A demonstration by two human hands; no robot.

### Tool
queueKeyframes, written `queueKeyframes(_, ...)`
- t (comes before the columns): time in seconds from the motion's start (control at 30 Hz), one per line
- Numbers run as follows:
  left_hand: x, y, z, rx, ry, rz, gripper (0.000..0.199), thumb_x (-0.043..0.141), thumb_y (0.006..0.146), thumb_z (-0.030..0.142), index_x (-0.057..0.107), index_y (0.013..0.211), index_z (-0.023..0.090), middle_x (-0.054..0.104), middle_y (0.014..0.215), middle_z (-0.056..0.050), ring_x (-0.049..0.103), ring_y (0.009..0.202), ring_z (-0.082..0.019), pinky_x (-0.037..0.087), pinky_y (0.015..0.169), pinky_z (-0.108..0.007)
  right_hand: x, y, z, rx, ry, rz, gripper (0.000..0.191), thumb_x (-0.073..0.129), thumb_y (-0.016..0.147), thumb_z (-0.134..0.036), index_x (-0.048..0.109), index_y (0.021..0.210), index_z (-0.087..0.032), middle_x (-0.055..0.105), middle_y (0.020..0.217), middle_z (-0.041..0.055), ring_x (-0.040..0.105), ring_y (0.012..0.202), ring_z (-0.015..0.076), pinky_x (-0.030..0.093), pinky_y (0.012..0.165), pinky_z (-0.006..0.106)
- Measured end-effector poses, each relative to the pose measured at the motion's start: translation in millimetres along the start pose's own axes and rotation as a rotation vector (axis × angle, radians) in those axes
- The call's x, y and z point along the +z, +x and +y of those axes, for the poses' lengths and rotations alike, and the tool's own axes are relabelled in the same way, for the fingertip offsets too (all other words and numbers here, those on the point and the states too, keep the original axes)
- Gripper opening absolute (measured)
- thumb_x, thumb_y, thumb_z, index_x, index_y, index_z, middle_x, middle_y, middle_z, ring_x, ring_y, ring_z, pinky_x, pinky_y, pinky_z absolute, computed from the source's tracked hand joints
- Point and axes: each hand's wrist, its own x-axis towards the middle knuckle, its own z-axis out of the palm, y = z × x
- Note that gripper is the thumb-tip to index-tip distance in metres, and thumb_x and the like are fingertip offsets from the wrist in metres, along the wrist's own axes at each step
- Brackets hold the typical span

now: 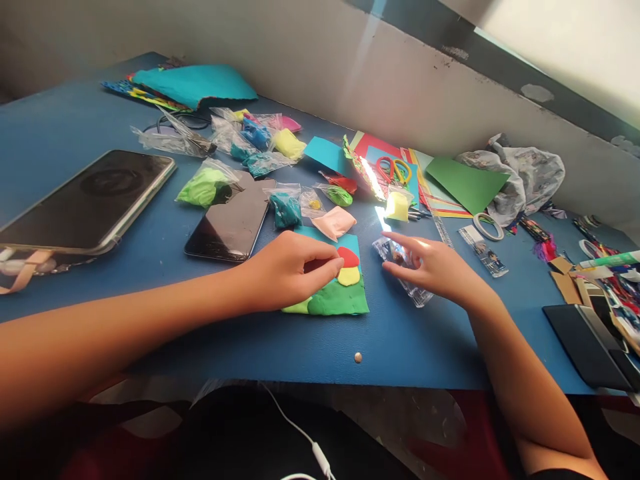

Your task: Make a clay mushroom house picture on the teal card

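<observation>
At the near middle of the blue tabletop (425,357), a clay picture (345,300) lies partly under the left hand (290,270), whose thumb and forefinger nearly meet beside its red patch (349,257); whether they pinch anything, I cannot tell. At 3 o'clock from it, the right hand (430,267) spreads thumb and forefinger above a clear plastic case (419,295). Peach clay (335,223) sits at 12 o'clock, scissors (402,172) at 1, a smartphone (227,230) at 10.

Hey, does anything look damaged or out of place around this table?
Yes: the dark band on the wall has a pale patch, as if paint had chipped. A small round thing lies alone near the table's front edge, apart from the craft materials; I can't tell what it is.
</observation>
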Motion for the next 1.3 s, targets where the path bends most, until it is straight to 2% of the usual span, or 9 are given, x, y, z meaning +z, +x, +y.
queueKeyframes(0.2,-0.3,-0.2,0.5,0.016,0.002,0.004,0.036,0.042,0.088,0.032,0.061,0.063,0.015,0.055,0.056,0.002,0.041,0.051,-0.008,0.028,0.050,-0.023,2.5,-1.3,0.1,-0.024,-0.038,-0.032,0.059,0.053,0.083,-0.052,0.058,0.134,-0.024,0.065,0.072,0.0028,0.059,0.065,0.0190,0.039,0.057,0.027)
queueKeyframes(0.37,-0.3,-0.5,1.1,0.025,0.008,0.011,0.036,0.042,0.089,0.032,0.063,0.064,0.015,0.054,0.054,0.002,0.041,0.050,-0.008,0.027,0.050,-0.023,-4.4,-1.0,9.7,0.052,-0.006,0.071,0.060,0.052,0.084,-0.051,0.056,0.136,-0.022,0.065,0.076,0.0043,0.059,0.068,0.0203,0.042,0.061,0.029)
queueKeyframes(0.47,-0.3,-1.1,1.4,0.029,0.009,0.011,0.037,0.042,0.089,0.033,0.063,0.064,0.015,0.056,0.055,0.001,0.042,0.050,-0.008,0.027,0.050,-0.024,-6.7,-1.8,11.1,0.031,0.065,0.119,0.061,0.051,0.084,-0.054,0.057,0.135,-0.020,0.064,0.075,0.0041,0.058,0.068,0.0198,0.045,0.065,0.031)
queueKeyframes(0.63,-0.7,-0.4,1.8,0.026,0.019,0.003,0.037,0.042,0.089,0.032,0.064,0.065,0.015,0.059,0.058,0.001,0.044,0.051,-0.008,0.029,0.050,-0.022,5.8,1.4,0.0,-0.078,0.001,0.102,0.058,0.050,0.086,-0.049,0.054,0.138,-0.022,0.063,0.075,0.0039,0.056,0.064,0.0178,0.041,0.059,0.027)
queueKeyframes(0.77,-0.3,0.2,1.5,0.032,0.018,0.013,0.037,0.042,0.089,0.032,0.064,0.065,0.015,0.058,0.057,0.001,0.043,0.051,-0.008,0.028,0.050,-0.021,12.6,4.3,-2.0,-0.040,-0.108,0.135,0.057,0.050,0.086,-0.049,0.056,0.135,-0.021,0.064,0.076,0.0056,0.056,0.064,0.0185,0.036,0.055,0.026)
queueKeyframes(0.97,0.6,-0.8,1.1,0.048,-0.014,0.016,0.034,0.043,0.089,0.029,0.063,0.066,0.015,0.055,0.056,0.002,0.041,0.051,-0.007,0.027,0.049,-0.021,-3.0,-5.1,8.9,-0.127,0.040,0.057,0.055,0.052,0.083,-0.052,0.062,0.127,-0.021,0.056,0.063,0.0002,0.052,0.056,0.0153,0.039,0.054,0.025)
queueKeyframes(1.1,1.6,-0.4,0.6,0.076,-0.009,0.032,0.035,0.045,0.088,0.027,0.056,0.058,0.014,0.043,0.052,0.004,0.032,0.050,-0.006,0.025,0.049,-0.021,-11.1,-9.9,14.0,-0.138,0.120,0.175,0.054,0.052,0.084,-0.052,0.063,0.126,-0.019,0.052,0.062,-0.0013,0.047,0.052,0.0131,0.041,0.055,0.026)
queueKeyframes(1.17,2.4,-0.2,0.2,0.084,-0.001,0.036,0.035,0.046,0.088,0.027,0.054,0.057,0.014,0.043,0.052,0.004,0.031,0.051,-0.006,0.025,0.049,-0.021,-8.0,-8.4,12.4,-0.128,0.092,0.204,0.055,0.053,0.083,-0.052,0.063,0.127,-0.019,0.052,0.062,-0.0013,0.047,0.053,0.0136,0.040,0.054,0.026)
queueKeyframes(1.3,2.9,-0.3,-0.5,0.095,0.006,0.032,0.033,0.045,0.089,0.026,0.056,0.060,0.014,0.046,0.053,0.004,0.034,0.051,-0.006,0.026,0.049,-0.021,6.7,-1.3,3.6,-0.148,0.001,0.145,0.055,0.054,0.083,-0.050,0.062,0.129,-0.021,0.056,0.066,0.0006,0.052,0.057,0.0153,0.040,0.055,0.026)
